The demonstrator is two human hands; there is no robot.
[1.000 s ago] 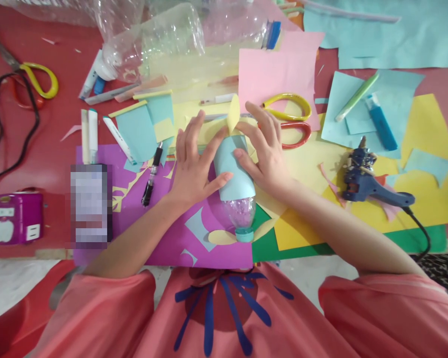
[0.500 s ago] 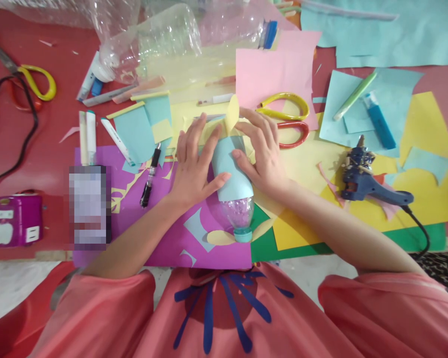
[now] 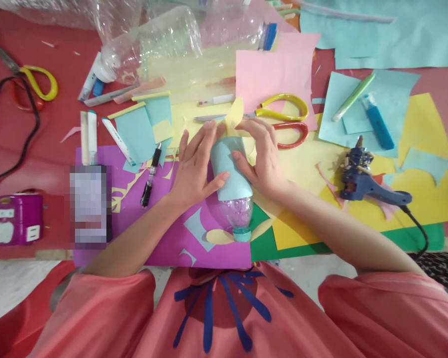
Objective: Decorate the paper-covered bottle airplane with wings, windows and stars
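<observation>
Plastic bottle (image 3: 229, 171), sleeved in light blue paper, is laid on its side between the hands, cap toward the body, over purple paper (image 3: 164, 238). Left hand (image 3: 194, 166) and right hand (image 3: 263, 159) are clamped on its flanks. Their fingertips are pressed at the far rim, beside an upright yellow paper petal (image 3: 234, 115). Step judged: petal being fixed there, so steady pressure is called for. Scissors (image 3: 283, 117) are seen just beyond the right hand, and a glue gun (image 3: 362, 179) well to its right.

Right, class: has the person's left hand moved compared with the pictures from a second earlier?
Yes. The fingertips of the left hand have slid right, away from the black pen and toward the yellow paper petal on the blue-wrapped bottle.
</observation>
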